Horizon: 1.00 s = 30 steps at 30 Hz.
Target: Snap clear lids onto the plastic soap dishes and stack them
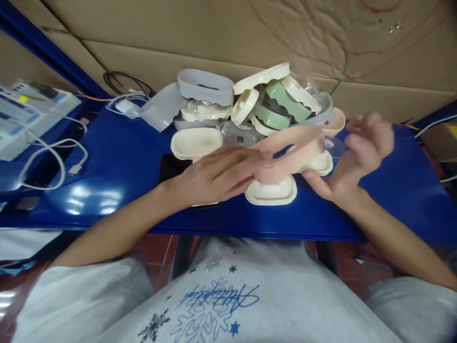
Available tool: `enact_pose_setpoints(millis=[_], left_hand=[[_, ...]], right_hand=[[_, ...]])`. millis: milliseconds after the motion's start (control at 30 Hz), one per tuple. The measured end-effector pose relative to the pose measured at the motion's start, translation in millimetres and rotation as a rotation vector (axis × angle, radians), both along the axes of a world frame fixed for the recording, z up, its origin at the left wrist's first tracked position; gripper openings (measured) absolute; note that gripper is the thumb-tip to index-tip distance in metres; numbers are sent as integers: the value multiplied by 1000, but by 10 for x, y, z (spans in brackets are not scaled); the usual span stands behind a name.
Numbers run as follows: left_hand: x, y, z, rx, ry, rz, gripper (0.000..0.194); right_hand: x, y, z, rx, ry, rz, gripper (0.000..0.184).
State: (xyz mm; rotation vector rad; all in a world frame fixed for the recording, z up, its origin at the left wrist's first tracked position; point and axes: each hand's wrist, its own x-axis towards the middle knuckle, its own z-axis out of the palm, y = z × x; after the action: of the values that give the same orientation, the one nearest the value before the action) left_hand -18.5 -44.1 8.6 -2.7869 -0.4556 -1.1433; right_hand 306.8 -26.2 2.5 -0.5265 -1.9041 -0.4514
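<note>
My left hand point(224, 174) grips one end of a pink oval plastic shell point(293, 152) with an opening in its side, held tilted above the table. Just right of the shell, my right hand point(360, 157) has its fingers apart and curled a little, holding nothing; its thumb comes near the shell's lower right side. Below the shell lies a cream oval tray point(271, 193) on the blue table. Another cream piece point(319, 164) is partly hidden behind the shell. A cream oval dish point(196, 142) sits behind my left hand.
A heap of plastic shells in grey point(205, 86), green point(285, 107) and cream point(262, 78) stands at the back against cardboard. A black phone-like slab point(173, 166) lies partly under my left hand. White cables point(60, 162) and a white power strip point(39, 121) are at the left.
</note>
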Motion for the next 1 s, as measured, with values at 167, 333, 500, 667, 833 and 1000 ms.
enact_pose_setpoints(millis=[167, 333, 500, 667, 833, 1000], left_hand=[[37, -125, -150, -98, 326, -52, 55], [4, -115, -247, -238, 397, -33, 51], [28, -135, -275, -276, 401, -76, 31], [96, -147, -380, -192, 437, -50, 20], [131, -158, -368, -132, 450, -32, 10], [111, -152, -344, -131, 444, -41, 7]], right_hand=[[192, -389, -289, -394, -433, 2, 62], [61, -441, -411, -487, -519, 171, 41], [46, -487, -370, -559, -641, 141, 44], [-18, -604, -393, -402, -674, 169, 50], [221, -301, -375, -481, -484, 206, 40], [1135, 411, -404, -705, -202, -323, 53]])
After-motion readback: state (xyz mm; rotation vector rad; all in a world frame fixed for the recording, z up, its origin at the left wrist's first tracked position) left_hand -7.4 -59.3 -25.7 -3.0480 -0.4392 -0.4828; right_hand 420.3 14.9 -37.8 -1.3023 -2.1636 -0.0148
